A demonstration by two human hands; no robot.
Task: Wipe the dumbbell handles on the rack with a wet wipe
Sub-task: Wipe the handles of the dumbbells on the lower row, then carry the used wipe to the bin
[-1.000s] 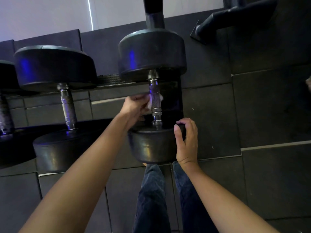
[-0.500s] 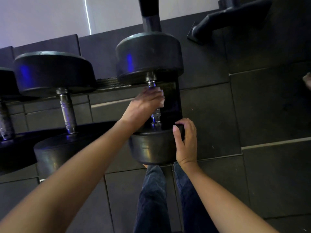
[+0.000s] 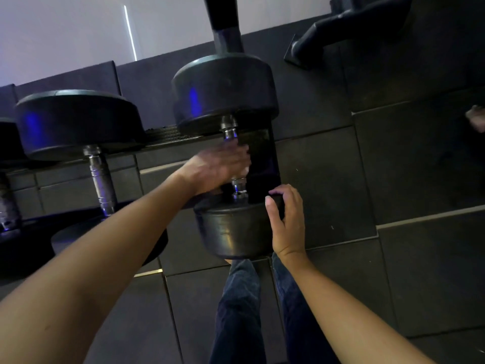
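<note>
A black dumbbell lies on the rack in front of me, its metal handle running away from me between two round heads. My left hand is wrapped over the middle of that handle, blurred, with a scrap of white wet wipe showing at its fingers. My right hand grips the right edge of the near head, thumb on top. A second dumbbell's bare handle lies to the left.
A third dumbbell shows at the far left edge. The dark rack rail runs behind the handles. A black machine foot sits at the top right on dark floor tiles. My jeans-clad legs are below.
My left hand went from beside the handle to closing over it and has slid along it. My right hand stayed on the near head. The view shifted slightly.
</note>
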